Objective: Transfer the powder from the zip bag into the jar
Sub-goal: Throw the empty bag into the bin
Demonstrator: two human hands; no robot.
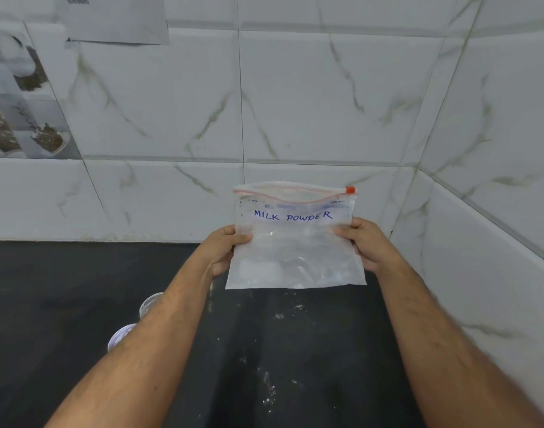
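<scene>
A clear zip bag labelled "MILK POWDER" is held upright above the black counter. Its red zip track gapes along the top, with the orange slider at the right end. White powder film clings inside. My left hand grips the bag's left edge and my right hand grips its right edge. A clear jar stands on the counter, mostly hidden behind my left forearm. A round lid-like piece lies beside it, also partly hidden.
The black counter carries scattered specks of white powder below the bag. Marble-patterned tiled walls close the back and the right side, forming a corner. A printed paper sheet hangs on the wall at upper left.
</scene>
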